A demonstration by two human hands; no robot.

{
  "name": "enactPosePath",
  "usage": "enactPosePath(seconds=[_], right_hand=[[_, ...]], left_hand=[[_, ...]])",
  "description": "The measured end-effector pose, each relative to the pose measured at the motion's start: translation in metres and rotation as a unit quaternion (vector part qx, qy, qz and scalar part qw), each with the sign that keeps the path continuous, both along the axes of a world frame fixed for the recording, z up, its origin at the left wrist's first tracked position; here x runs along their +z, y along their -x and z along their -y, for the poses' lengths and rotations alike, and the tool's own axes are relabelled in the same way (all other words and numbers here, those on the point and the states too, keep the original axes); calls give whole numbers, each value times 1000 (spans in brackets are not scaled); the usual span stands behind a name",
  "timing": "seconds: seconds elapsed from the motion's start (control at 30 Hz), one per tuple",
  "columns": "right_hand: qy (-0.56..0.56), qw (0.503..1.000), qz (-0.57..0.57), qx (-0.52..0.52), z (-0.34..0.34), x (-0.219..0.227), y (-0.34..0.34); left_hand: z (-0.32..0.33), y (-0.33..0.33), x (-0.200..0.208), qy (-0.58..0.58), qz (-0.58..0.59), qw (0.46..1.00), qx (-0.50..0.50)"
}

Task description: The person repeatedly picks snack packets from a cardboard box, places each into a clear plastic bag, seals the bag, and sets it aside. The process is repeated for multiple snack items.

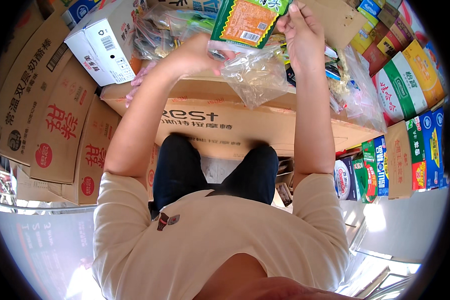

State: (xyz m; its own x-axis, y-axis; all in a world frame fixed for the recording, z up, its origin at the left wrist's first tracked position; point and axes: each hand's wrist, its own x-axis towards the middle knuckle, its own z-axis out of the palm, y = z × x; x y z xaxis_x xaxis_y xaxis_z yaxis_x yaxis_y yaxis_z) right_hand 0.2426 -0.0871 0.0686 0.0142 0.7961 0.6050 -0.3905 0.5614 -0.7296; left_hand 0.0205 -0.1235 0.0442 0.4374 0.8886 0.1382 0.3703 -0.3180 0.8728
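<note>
A green snack packet (pixel 247 22) with an orange, yellow-edged panel and a barcode is held up at the top of the view. Its upper right corner is pinched between the thumb and fingers of my right hand (pixel 302 37). A clear plastic bag (pixel 255 80) hangs just below the packet, its mouth at the packet's lower edge. My left hand (pixel 200 56) is closed on the left side of this bag; some of its fingers are hidden behind the plastic. Whether the packet's lower end is inside the bag, I cannot tell.
A large cardboard box (pixel 265 125) stands before my knees, with clear bags of small packets (pixel 165 30) on top. A white carton (pixel 105 47) sits at its left corner. Brown cartons (pixel 60 120) stack up on the left, coloured cartons (pixel 405 85) on the right.
</note>
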Motion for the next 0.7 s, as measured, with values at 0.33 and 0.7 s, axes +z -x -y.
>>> enactPosePath(seconds=[0.33,0.7], right_hand=[[-19,1000,22,2,5,-15,-10],[-15,989,130,-66,2,-35,-22]], left_hand=[[-9,10,-14,31,45,998,-32],[-5,8,-6,17,2,1000,-17]])
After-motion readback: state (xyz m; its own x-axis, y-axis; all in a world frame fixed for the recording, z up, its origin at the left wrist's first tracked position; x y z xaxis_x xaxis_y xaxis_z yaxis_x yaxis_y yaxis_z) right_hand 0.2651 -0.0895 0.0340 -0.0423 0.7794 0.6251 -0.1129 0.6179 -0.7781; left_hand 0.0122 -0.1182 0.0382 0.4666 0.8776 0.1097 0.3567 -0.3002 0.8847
